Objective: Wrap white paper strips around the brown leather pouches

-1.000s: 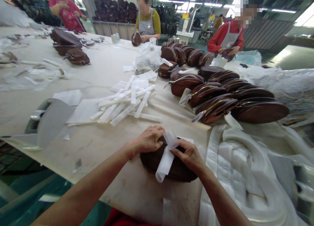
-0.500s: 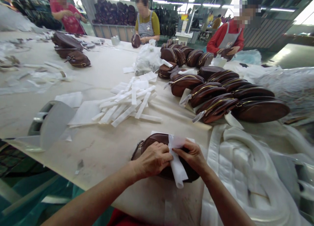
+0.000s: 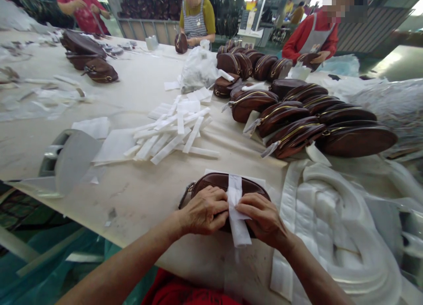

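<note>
Right in front of me a dark brown leather bag [image 3: 211,180] lies flat on the table, its zip end and metal ring to the left. A white paper strip [image 3: 240,234] runs across its middle from the far edge to past the near edge. My left hand [image 3: 206,210] rests on the bag with curled fingers, pinching the strip's left side. From the other side my right hand [image 3: 262,217] presses bent fingers and thumb on the strip. Under the bag's far edge a white sheet [image 3: 257,180] peeks out.
A pile of white paper strips [image 3: 172,135] lies ahead. Rows of brown bags [image 3: 294,124] stand at the right, beside a coil of white foam wrap [image 3: 330,217]. A tape dispenser [image 3: 71,164] sits left near the table edge. Several co-workers [image 3: 198,20] stand across the table.
The strip's far end, lifted and blurred before, now lies flatter over the bag. My right hand has moved down and closer along the strip; the left stays beside it.
</note>
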Action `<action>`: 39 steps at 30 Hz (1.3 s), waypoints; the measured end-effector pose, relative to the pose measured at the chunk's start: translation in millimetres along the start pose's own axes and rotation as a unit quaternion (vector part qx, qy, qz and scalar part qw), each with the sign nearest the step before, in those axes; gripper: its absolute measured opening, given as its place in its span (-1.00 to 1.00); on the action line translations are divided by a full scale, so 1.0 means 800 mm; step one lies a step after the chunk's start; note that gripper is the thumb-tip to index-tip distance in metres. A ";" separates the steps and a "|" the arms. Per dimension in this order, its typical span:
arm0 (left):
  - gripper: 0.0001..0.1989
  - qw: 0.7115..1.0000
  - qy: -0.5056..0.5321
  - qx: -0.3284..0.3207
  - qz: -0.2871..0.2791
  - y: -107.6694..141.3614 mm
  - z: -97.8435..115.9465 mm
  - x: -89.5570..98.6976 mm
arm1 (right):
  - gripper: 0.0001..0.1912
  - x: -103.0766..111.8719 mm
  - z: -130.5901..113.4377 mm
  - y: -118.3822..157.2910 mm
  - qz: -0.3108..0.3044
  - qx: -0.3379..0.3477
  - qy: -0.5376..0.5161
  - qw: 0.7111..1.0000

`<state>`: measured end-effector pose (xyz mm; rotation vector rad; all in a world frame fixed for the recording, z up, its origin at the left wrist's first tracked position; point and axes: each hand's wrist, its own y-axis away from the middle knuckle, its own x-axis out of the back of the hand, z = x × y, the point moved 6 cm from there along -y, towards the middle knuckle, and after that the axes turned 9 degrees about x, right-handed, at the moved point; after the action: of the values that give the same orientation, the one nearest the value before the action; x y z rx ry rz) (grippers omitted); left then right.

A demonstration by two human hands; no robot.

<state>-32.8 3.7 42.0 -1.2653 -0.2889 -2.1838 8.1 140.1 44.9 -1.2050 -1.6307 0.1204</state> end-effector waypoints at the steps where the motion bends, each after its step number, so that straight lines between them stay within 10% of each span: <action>1: -0.80 1.000 0.001 0.001 0.003 0.000 0.000 0.000 | -0.71 -0.001 -0.004 0.000 -0.006 0.015 0.007 1.000; 14: -0.77 0.991 0.058 0.015 0.116 -0.004 0.001 0.012 | -0.71 -0.006 -0.024 0.012 -0.032 0.098 0.093 0.990; 34: -0.50 0.968 -0.137 -0.206 -0.040 0.028 0.022 -0.011 | -0.53 -0.009 -0.038 0.035 -0.098 0.037 0.051 0.993; 39: -0.67 0.938 -0.235 -0.254 0.029 0.036 0.023 -0.013 | -0.65 -0.018 -0.042 0.031 -0.086 0.076 0.167 0.979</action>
<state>1.1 -6.7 40.2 -2.0562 0.1465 -1.9397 48.6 126.1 35.4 -0.9076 -1.3950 -0.0641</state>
